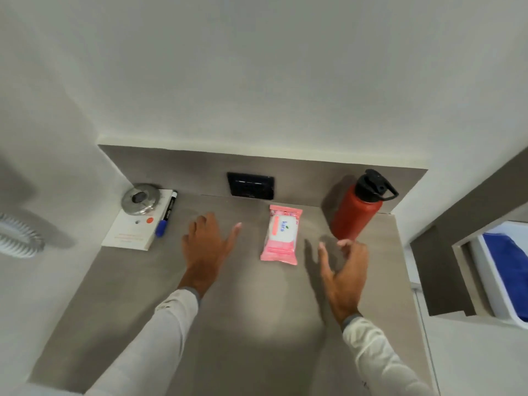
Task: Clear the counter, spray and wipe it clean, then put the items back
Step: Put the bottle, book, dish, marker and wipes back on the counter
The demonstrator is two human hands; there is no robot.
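Observation:
A grey counter holds a pink pack of wet wipes lying flat in the middle. A red water bottle with a black lid stands at the back right. At the back left a white booklet lies under a round metal object and a blue-capped marker. My left hand hovers open, palm down, between the booklet and the wipes. My right hand is open with curled fingers just in front of the bottle, holding nothing.
A black socket plate sits in the low backsplash. White walls close the counter at the back and left. A white ribbed object hangs on the left wall. To the right, a white bin holds a blue cloth.

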